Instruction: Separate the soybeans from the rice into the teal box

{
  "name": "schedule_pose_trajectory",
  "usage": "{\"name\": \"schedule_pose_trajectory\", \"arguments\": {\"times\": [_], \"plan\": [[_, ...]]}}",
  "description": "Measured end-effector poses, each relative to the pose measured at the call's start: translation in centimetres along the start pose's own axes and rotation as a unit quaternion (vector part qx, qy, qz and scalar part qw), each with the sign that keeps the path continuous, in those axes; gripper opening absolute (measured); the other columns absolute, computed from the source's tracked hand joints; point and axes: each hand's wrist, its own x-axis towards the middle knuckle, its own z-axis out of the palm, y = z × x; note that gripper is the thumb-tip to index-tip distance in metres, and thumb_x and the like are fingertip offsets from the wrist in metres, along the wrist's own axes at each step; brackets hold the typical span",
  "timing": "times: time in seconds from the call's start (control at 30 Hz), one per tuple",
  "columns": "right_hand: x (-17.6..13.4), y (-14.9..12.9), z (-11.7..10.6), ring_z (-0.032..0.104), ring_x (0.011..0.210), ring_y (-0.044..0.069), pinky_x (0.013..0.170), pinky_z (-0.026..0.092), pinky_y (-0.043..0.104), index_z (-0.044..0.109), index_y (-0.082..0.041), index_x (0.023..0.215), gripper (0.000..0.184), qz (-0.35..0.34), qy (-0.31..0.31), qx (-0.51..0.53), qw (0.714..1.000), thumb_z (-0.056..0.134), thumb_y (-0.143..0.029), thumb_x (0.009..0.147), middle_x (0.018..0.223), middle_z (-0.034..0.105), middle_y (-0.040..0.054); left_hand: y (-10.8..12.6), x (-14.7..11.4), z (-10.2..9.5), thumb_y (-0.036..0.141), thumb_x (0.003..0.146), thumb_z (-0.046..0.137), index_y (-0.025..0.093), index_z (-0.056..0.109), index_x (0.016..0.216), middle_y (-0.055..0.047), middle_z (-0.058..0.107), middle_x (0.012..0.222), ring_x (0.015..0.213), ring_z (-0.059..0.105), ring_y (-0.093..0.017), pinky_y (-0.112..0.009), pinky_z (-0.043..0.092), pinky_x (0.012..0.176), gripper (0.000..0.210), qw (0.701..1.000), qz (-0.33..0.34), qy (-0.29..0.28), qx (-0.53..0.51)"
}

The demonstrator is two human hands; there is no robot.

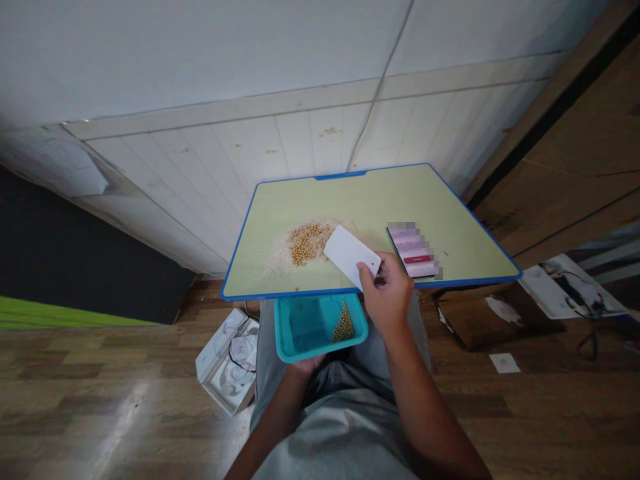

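My right hand [389, 290] pinches a flat white card [351, 255] with a small hole near one corner. The card slants over the table beside a pile of yellow soybeans [306, 244], which lies among scattered pale grains [281, 259]. Below the table's near edge, my left hand [306, 365] is under a turquoise plastic tub [305, 353], supporting it from beneath; most of its fingers are hidden. Small greenish beans [344, 326] are heaped in the tub's right corner.
The yellow folding table [400, 190] has a blue rim and stands against the wall. A phone [414, 252] lies on its right half. An open white box [231, 363] is on the floor at left, a cardboard box [480, 317] at right.
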Motion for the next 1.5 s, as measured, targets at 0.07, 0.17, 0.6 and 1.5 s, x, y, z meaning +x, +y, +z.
{"name": "schedule_pose_trajectory", "arguments": {"times": [0.07, 0.17, 0.6, 1.5], "plan": [[0.0, -0.1, 0.1, 0.07, 0.065, 0.02, 0.062, 0.052, 0.029, 0.071, -0.025, 0.098, 0.016, 0.005, -0.007, 0.016, 1.0, 0.07, -0.039, 0.092, 0.077, 0.076, 0.0003, -0.2, -0.5, -0.1, 0.081, 0.101, -0.001, 0.032, 0.017, 0.185, 0.0, 0.038, 0.186, 0.158, 0.057, -0.041, -0.064, 0.065, 0.11, 0.099, 0.991, -0.028, -0.03, -0.126], [0.4, -0.1, 0.3, 0.069, 0.067, 0.02, 0.063, 0.052, 0.029, 0.069, -0.024, 0.097, 0.016, 0.026, -0.006, 0.062, 0.998, 0.071, -0.039, 0.092, 0.078, 0.075, -0.0003, -0.4, -0.9, -0.6, 0.087, 0.1, 0.003, 0.034, 0.016, 0.185, -0.004, 0.04, 0.185, 0.151, 0.062, -0.049, -0.073, 0.069, 0.092, 0.101, 0.979, -0.043, -0.054, -0.192], [2.5, 1.4, 0.2, 0.066, 0.069, 0.018, 0.066, 0.05, 0.028, 0.066, -0.023, 0.093, 0.019, 0.065, 0.0, 0.151, 0.986, 0.075, -0.039, 0.087, 0.079, 0.074, -0.0018, -2.2, 0.6, -2.8, 0.096, 0.092, 0.007, 0.045, 0.08, 0.133, 0.001, 0.071, 0.162, 0.143, 0.069, -0.048, -0.076, 0.067, 0.097, 0.098, 0.979, -0.009, -0.129, -0.16], [-0.5, -0.4, 1.3, 0.071, 0.071, 0.019, 0.068, 0.054, 0.028, 0.076, -0.023, 0.095, 0.017, 0.023, -0.169, 0.137, 0.976, 0.074, -0.04, 0.092, 0.076, 0.073, -0.0024, -1.0, 0.4, -2.8, 0.094, 0.063, 0.084, 0.037, 0.089, 0.126, -0.005, 0.072, 0.159, 0.15, 0.06, -0.057, -0.077, 0.066, 0.101, 0.085, 0.972, 0.013, -0.13, -0.194]]}}
